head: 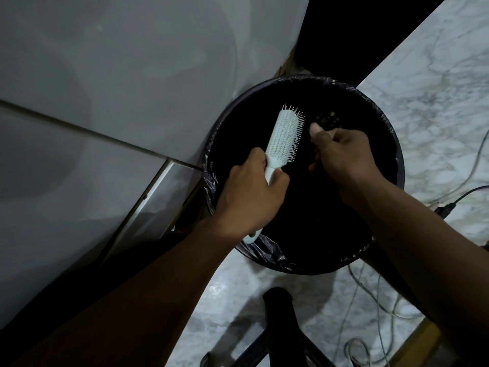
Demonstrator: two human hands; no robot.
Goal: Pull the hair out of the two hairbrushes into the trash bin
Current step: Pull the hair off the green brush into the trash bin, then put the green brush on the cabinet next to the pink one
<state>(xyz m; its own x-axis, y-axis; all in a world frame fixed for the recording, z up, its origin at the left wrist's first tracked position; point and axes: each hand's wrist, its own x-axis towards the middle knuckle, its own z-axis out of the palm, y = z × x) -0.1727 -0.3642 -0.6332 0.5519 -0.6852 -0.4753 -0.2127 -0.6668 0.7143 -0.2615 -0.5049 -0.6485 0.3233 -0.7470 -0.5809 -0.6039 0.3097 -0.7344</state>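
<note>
Over the black-lined bin (381, 133) we grip a white hairbrush (284, 137) by its handle in our left hand (251, 192), bristles pointing toward two o'clock. Our right hand (344, 157), just beside it at three o'clock, has fingers curled together; whether it pinches hair we cannot tell.

**Pale brush over the lined bin**

A pale hairbrush (284, 139) with pin bristles tilts head-up toward 1 o'clock over the round trash bin (397, 178), which is dark inside and lined with a black bag. A second, dark brush (326, 119) shows faintly at its 3 o'clock.
</note>
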